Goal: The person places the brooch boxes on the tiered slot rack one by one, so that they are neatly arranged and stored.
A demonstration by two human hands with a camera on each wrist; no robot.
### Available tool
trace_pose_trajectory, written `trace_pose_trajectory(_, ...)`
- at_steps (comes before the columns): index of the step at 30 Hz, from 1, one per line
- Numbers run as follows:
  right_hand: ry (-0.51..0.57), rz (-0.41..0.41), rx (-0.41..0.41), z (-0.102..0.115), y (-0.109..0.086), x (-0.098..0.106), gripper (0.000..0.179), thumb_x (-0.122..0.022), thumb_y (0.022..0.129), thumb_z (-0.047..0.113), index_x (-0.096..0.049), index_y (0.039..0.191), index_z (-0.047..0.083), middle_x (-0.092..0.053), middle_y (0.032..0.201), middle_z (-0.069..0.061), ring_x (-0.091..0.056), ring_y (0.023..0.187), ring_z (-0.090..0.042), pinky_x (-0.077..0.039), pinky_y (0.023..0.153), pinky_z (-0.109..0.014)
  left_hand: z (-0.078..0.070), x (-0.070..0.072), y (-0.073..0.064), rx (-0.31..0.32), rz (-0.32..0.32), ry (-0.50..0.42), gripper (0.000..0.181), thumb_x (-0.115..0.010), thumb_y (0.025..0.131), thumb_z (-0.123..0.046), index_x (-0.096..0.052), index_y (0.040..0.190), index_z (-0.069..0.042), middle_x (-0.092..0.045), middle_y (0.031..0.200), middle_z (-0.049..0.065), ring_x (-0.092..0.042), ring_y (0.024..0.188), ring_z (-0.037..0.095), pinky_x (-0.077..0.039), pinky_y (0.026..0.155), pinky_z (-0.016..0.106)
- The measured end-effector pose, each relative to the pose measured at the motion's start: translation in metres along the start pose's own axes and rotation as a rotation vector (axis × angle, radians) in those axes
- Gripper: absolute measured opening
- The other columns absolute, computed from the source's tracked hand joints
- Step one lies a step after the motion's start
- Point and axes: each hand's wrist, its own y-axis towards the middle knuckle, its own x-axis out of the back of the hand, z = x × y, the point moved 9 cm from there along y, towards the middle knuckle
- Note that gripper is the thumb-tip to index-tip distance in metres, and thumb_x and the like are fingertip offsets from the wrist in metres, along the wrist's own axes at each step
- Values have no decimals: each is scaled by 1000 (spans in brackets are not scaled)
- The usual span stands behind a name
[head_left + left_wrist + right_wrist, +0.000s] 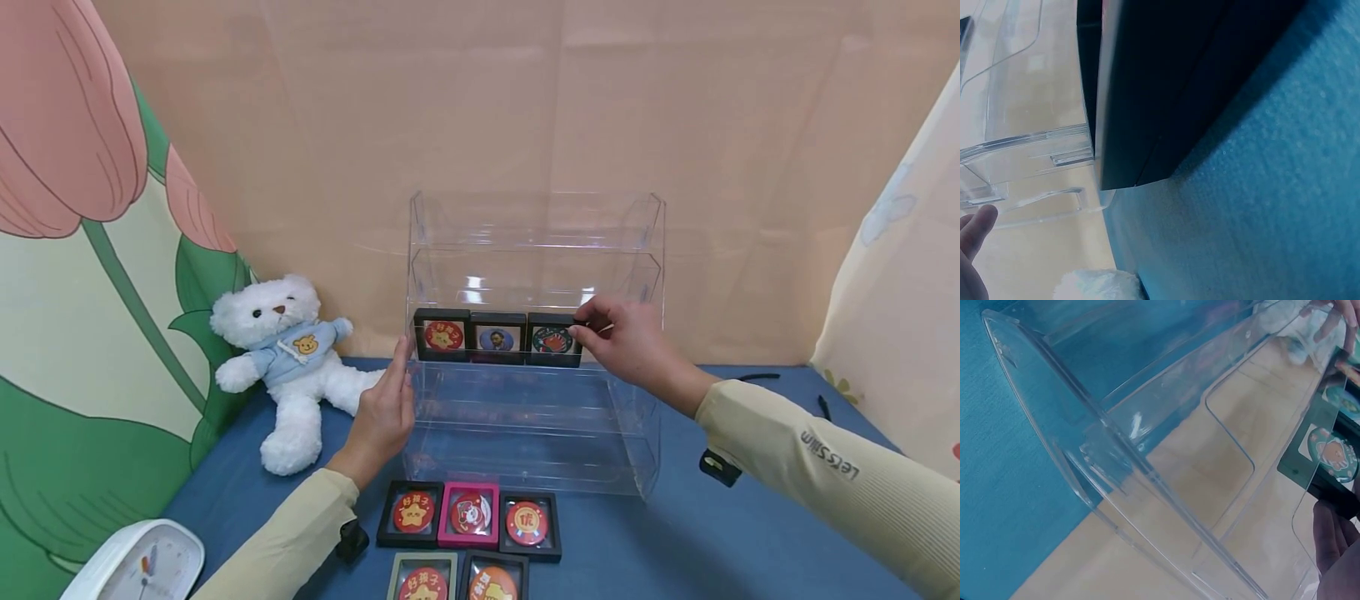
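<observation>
A clear acrylic tiered display rack [517, 404] stands on the blue cloth. On one of its middle tiers three black-framed round badges stand side by side. My right hand [630, 340] pinches the right edge of the rightmost framed badge [552, 340] between thumb and fingers; the right wrist view shows the same framed badge [1332, 456] upright in its tier. To its left are a framed badge with a blue disc [497, 339] and one with a red disc [443, 336]. My left hand [384, 417] rests, fingers straight, against the rack's left side.
Several more framed badges lie before the rack, among them a pink-framed one [469, 515]. A white teddy bear [292, 367] sits at the left, and a white clock [150, 562] is at the front left. Black cords [759, 377] lie behind my right arm.
</observation>
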Motion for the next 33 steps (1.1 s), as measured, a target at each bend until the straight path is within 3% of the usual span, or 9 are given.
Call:
trace_pose_trajectory(16, -8, 3, 45, 5, -2, 0, 15, -70, 86, 14, -65, 98, 7, -65, 90, -3, -63, 82, -19, -56, 67, -36, 1, -1, -2, -14, -9, -17, 65, -51, 91, 4, -19, 148, 3, -34, 147, 17, -54, 113, 35, -51, 80, 37)
trace_pose_trajectory(21, -37, -26, 56, 6, -3, 4, 20, -71, 86, 17, -64, 101, 5, -64, 96, -7, -59, 89, -23, -55, 70, -39, 1, 0, -1, -17, -18, -17, 67, -52, 90, 5, -20, 148, 3, -35, 147, 17, -52, 115, 35, -50, 82, 38)
trace_pose_trajectory(23, -47, -59, 74, 7, -4, 8, 21, -72, 85, 17, -64, 100, 5, -63, 98, -7, -56, 91, -25, -54, 70, -40, 0, -1, -2, -20, -18, -22, 61, -48, 94, 0, -20, 148, 3, -34, 147, 17, -53, 114, 35, -50, 82, 39)
trace_pose_trajectory(29, -82, -201, 273, 32, -19, 18, 15, -77, 78, 14, -67, 85, 7, -59, 97, -6, -52, 93, -26, -45, 72, -42, 0, -2, -3, -23, -17, -20, 53, -28, 104, -24, -20, 148, 3, -34, 147, 17, -55, 111, 36, -50, 82, 39)
trace_pose_trajectory(33, -103, -207, 396, 53, -41, 10, 16, -80, 73, 14, -67, 82, 9, -58, 97, -6, -51, 93, -24, -45, 74, -41, 0, 0, -2, -36, -40, -17, 51, -29, 104, -22, -21, 148, 3, -36, 145, 19, -56, 110, 35, -52, 80, 40)
